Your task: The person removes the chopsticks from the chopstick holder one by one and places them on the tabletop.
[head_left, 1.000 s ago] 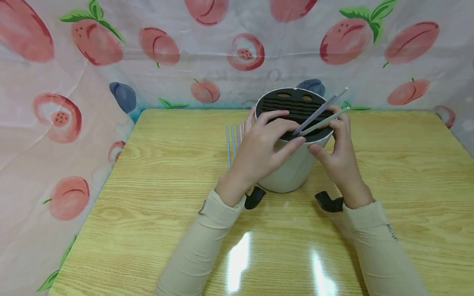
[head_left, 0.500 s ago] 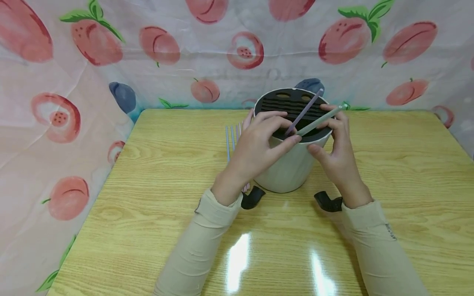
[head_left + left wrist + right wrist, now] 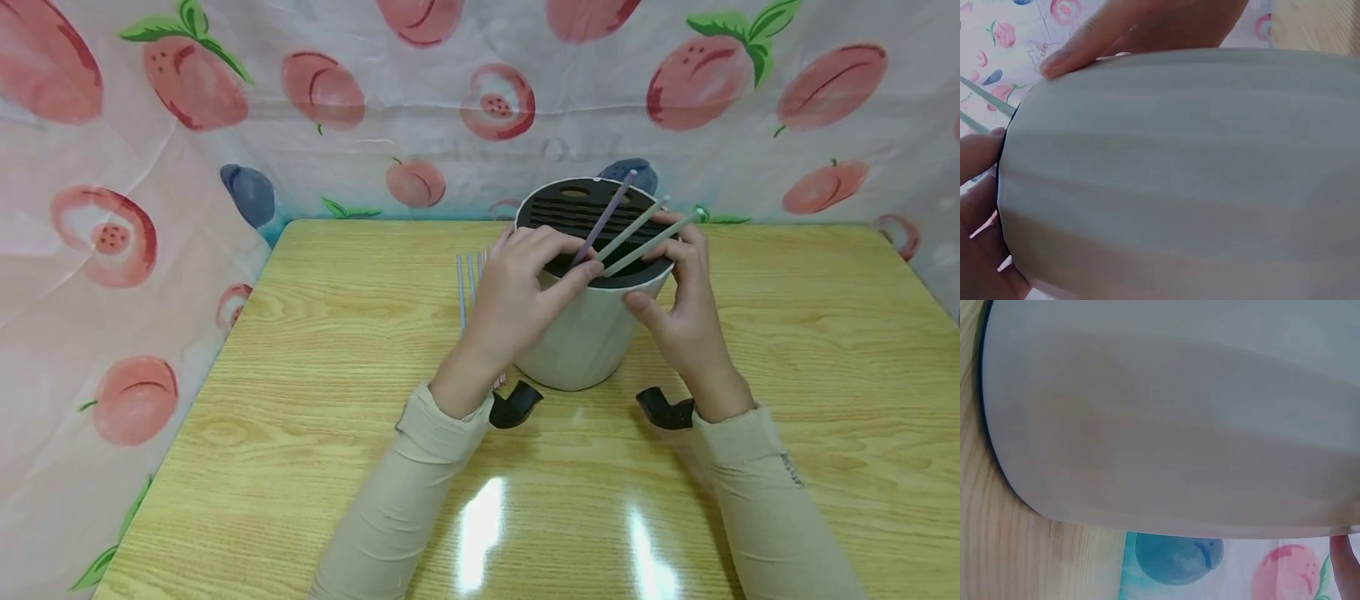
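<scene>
A white, round utensil holder [image 3: 577, 342] with a black slotted insert [image 3: 558, 212] stands upright on the table. Three thin chopsticks slant out of its front opening: a purple chopstick [image 3: 606, 215], a middle green chopstick [image 3: 633, 229] and a right green chopstick [image 3: 660, 240]. At that opening, my left hand [image 3: 513, 287] pinches the middle green chopstick low down between thumb and forefinger, with the purple one close behind the forefinger. My right hand [image 3: 690, 321] grips the holder's right rim, its thumb [image 3: 1063, 61] against the pale wall in the left wrist view.
Several blue, purple and pink chopsticks [image 3: 461, 292] lie side by side left of the holder, partly hidden by my left hand. Black curved pieces [image 3: 517, 406] show at both wrists. A peach-print cloth [image 3: 420, 83] hangs behind the wood-grain table [image 3: 300, 375].
The purple chopstick has swung left, and the chopsticks have fanned apart so that a second green one shows. My left hand has shifted slightly left; my right hand has stayed at the rim.
</scene>
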### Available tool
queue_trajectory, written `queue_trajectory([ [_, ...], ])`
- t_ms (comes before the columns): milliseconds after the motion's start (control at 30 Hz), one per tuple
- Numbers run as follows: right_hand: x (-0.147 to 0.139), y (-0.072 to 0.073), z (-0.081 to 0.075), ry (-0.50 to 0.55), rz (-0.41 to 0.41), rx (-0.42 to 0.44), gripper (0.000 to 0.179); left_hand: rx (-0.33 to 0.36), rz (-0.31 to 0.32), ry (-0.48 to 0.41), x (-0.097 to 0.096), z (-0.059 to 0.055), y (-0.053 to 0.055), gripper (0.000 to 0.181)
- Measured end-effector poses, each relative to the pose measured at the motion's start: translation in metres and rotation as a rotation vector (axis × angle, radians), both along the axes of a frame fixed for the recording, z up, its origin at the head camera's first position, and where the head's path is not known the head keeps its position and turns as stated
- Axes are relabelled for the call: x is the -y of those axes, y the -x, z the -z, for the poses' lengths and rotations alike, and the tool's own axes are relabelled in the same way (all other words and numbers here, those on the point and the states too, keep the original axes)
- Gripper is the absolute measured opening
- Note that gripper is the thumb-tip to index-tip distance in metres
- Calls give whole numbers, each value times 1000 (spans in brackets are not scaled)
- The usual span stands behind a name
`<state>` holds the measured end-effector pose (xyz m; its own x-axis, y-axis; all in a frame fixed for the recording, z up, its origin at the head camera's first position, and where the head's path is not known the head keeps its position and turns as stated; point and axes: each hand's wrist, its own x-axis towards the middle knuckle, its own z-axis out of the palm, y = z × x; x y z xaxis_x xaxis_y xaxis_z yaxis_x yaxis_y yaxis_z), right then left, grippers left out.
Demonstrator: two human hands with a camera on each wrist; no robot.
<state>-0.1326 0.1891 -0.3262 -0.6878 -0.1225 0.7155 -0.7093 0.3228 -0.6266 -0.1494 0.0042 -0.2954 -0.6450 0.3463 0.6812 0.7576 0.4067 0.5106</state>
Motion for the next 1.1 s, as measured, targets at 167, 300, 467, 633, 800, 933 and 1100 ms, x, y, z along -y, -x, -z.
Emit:
queue_trajectory([
  [167, -2, 1, -1, 9, -14, 14, 70, -64, 31, -117, 2, -2, 3, 18],
  [300, -3, 3, -1, 11, -18, 29, 71, -32, 34, -178, 6, -5, 3, 18],
  [467, -5, 5, -1, 9, -10, 39, 71, 11, 75, -274, 6, -7, 3, 17],
  [633, -6, 6, -2, 9, -16, 41, 71, 11, 73, -380, 5, -9, 3, 15],
  [800, -6, 7, -2, 1, -7, 49, 71, -36, 64, -440, 6, -12, 2, 14],
  [933, -6, 7, -4, 0, 2, 57, 71, -52, 99, -522, 10, -18, 0, 12],
  [1100, -7, 8, -4, 6, 3, 50, 72, -67, 155, -638, 16, -30, -6, 11],
])
